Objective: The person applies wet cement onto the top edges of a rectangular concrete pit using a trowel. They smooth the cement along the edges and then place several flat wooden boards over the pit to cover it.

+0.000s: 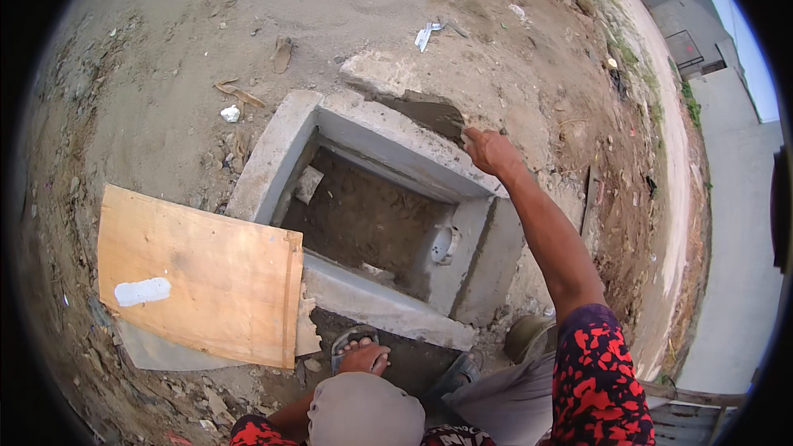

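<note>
My right hand point(491, 151) reaches out past the far right wall of a rectangular concrete pit point(368, 301). Its fingers are closed, and I cannot make out what they hold. By the fingertips is a dark grey-brown patch point(425, 114), between the pit's outer edge and a rough concrete slab point(388, 74); whether it is a gap or a flat blade is unclear. Low in the view, my left hand point(366, 357) is just beyond my grey-clothed knee point(363, 409). Its fingers are curled in, with nothing visible in them.
A plywood sheet point(202, 272) overlaps the pit's left side. Inside the pit are dirt, a loose concrete chunk point(308, 185) and a round pipe opening point(444, 244). My sandalled foot point(353, 337) is beside the near wall. Litter and stones dot the ground; a grey wall point(735, 239) rises at right.
</note>
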Available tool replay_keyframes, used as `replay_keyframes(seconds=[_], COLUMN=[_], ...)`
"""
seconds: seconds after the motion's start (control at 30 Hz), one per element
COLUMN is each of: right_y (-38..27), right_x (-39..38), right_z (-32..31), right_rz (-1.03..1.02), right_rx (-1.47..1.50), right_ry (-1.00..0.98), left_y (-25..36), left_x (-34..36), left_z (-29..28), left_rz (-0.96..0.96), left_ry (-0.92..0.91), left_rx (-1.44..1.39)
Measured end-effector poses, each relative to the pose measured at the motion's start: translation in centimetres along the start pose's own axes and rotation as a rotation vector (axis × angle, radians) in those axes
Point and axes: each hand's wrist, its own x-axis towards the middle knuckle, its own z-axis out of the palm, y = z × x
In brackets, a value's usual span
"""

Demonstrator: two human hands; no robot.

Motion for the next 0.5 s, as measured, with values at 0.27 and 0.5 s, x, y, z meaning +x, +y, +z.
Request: replay_keyframes(seconds=[0.27, 0.5], right_y=[3.9, -10.5], right_x=[-9.6, -3.3], right_z=[0.8, 4.7], right_rz=[0.095, 0.454], right_rx=[0.133, 1.224], right_ry=[0.081, -0.315], left_y=[0.7, 0.4], left_x=[0.2, 0.1], left_z=[-0.3, -0.5], left_rz=[0.005, 0.001], left_ry=[-0.005, -0.005], left_rx=[0.009, 0.094])
